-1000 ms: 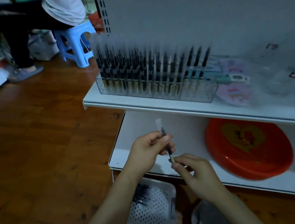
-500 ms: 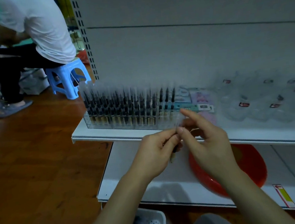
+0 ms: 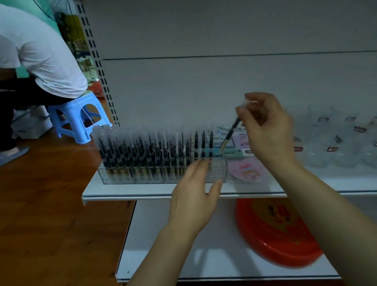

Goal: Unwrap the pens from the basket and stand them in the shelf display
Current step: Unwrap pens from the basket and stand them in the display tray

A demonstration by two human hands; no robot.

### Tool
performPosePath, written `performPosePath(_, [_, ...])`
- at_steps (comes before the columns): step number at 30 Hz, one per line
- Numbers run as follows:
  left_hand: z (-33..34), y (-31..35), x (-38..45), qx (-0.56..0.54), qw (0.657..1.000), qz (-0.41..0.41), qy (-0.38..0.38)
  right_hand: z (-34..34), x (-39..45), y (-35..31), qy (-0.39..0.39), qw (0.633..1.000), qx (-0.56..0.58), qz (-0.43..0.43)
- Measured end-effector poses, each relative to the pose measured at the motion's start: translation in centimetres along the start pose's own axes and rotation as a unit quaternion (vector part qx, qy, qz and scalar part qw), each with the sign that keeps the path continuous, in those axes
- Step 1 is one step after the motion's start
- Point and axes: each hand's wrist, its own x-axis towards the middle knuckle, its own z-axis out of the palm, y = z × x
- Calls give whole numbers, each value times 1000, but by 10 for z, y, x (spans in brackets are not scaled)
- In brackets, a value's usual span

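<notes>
The right hand (image 3: pixel 267 124) is pinching a pen (image 3: pixel 229 134) by its top, and has risen from waist level a second ago to the upper shelf (image 3: pixel 141 191). The pen is hanging tilted, tip down, over the right end of the clear rack (image 3: pixel 217 172), not yet seated. The left hand (image 3: pixel 193 201), which was gripping the pen half a second ago, is now released and empty, fingers spread against the rack's front wall, seemingly steadying it. So the unwrapping looks finished and insertion is starting. The rack is nearly full; free slots remain only at its right end.
</notes>
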Motion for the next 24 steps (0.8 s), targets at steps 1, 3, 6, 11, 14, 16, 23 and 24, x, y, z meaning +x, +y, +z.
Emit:
performPosePath(1, [2,-2,-2,0,1000,3,0,3,1,3,-12,1000,-13,4])
performPosePath(3, [3,-5,-4,3,1000,8,3,8,2,10,-32,999,-31,2])
performPosePath(6, [5,-10,-3,4,1000,14,10,16,-3,20,-74,995,-61,-12])
performPosePath(11, [7,-15,-3,37,999,30,21,22,-6,24,-116,985,-115,-50])
performPosePath(14, [12,-17,-4,38,998,40,35,24,-8,25,-159,978,-131,-41])
performPosePath(16, [12,-17,-4,28,998,37,36,25,-15,26,-190,970,-143,-47])
performPosePath(23, [6,-12,-11,-92,994,3,58,20,-27,32,-170,972,-158,-38])
performPosePath(24, [5,-12,-13,-106,991,5,77,18,-32,31,-151,977,-149,-36])
